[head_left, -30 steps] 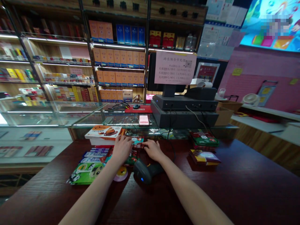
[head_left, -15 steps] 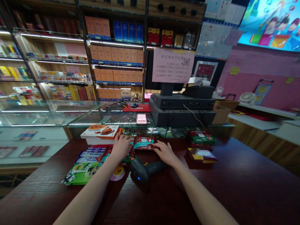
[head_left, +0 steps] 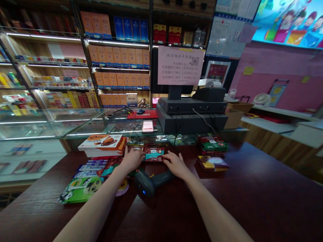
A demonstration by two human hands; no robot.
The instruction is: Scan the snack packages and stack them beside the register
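A brown-red and teal packet (head_left: 154,154), which looks like a wrapped chocolate bar, lies flat near the table's far edge. My left hand (head_left: 132,158) has its fingers bent at the packet's left end. At the opposite end the fingertips of my right hand (head_left: 176,163) press on it, so it sits between both hands. Just below lies a dark barcode scanner (head_left: 146,184) with a blue light, its handle running toward my right hand. More red and green packets (head_left: 111,166) are partly hidden under my left wrist.
White-and-orange boxes (head_left: 101,145) are stacked at left, behind green panda-print bags (head_left: 82,189). On the right lie yellow-brown packets (head_left: 212,163) and red-green packets (head_left: 213,144). A glass counter (head_left: 121,129) stands behind, bearing a till (head_left: 190,116) with a screen and hanging cables.
The view has shifted slightly, moving most things a little left in the picture. Both hands stay at the ends of the packet, and the scanner lies as before.
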